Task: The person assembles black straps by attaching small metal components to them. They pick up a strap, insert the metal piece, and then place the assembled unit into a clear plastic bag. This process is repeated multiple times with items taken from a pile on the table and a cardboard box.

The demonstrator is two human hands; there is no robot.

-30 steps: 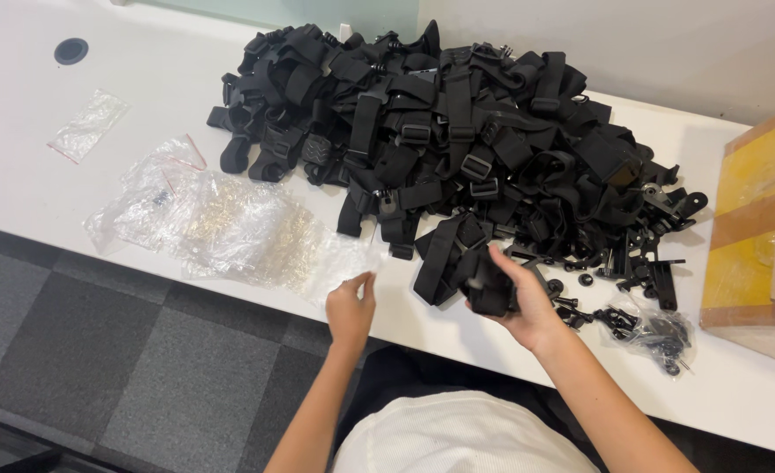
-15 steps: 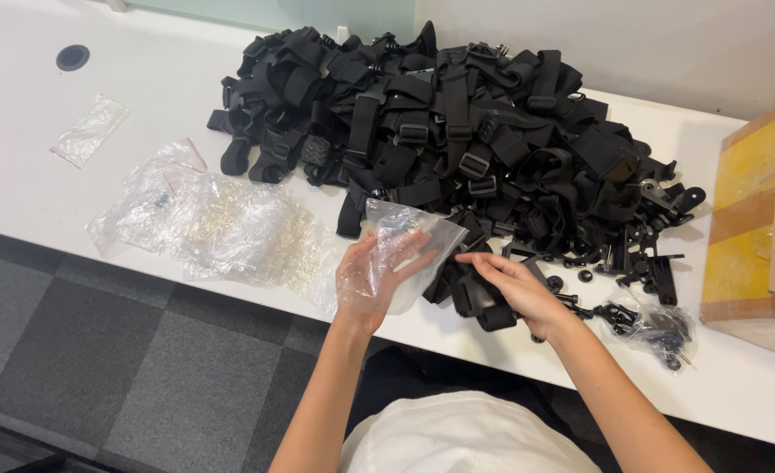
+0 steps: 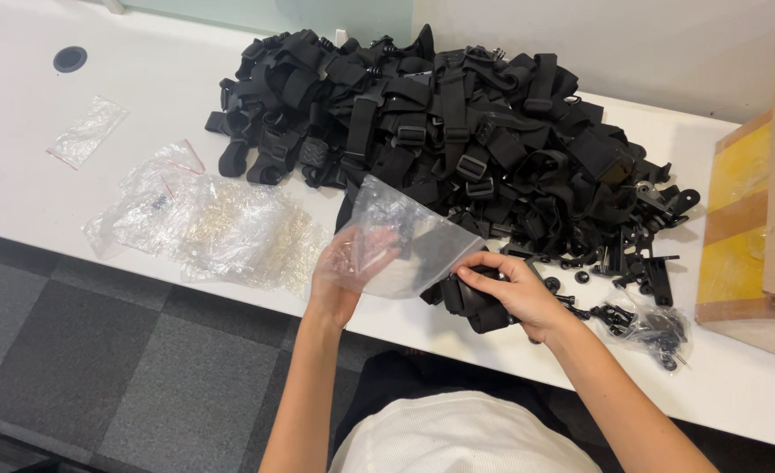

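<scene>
Bag [image 3: 405, 241] empty, strap [image 3: 475, 302] outside

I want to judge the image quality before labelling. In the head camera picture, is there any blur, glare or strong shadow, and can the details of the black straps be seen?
Head view: sharp overall, with even, soft light and only faint shadows on the white table. The clear bag in the left hand shows pale reflections; the right hand is crisp. The strap pile is so dark that inner folds merge.

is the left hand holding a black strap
No, the left hand holds up a clear plastic bag; the folded black strap is in the right hand.
</scene>
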